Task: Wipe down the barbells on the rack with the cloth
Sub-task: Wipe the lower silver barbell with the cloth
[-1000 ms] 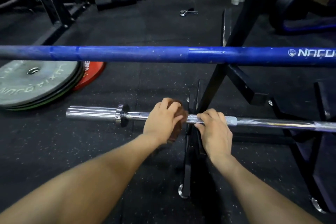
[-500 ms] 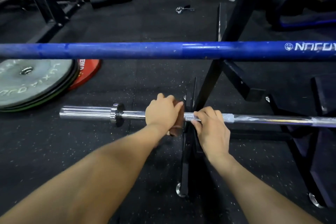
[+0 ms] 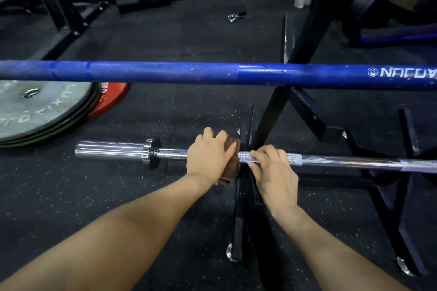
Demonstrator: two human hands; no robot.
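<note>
Nearest, the left hand [image 3: 211, 155] is wrapped around a soft brown cloth [image 3: 230, 149] folded over the chrome steel barbell [image 3: 343, 162] lying low across the black steel rack [image 3: 279, 99], while the right hand [image 3: 272, 168] curls its fingers over the knurled grip just beside it. Heavy, stiff and slick on its smooth stretches, that bar probably steadies best at the knurling, the limp cloth simply squeezed around it. Beyond, a long blue-painted barbell [image 3: 165, 73] sits higher.

Gym: barbells [image 3: 212, 73], weight plates [image 3: 40, 111].
</note>
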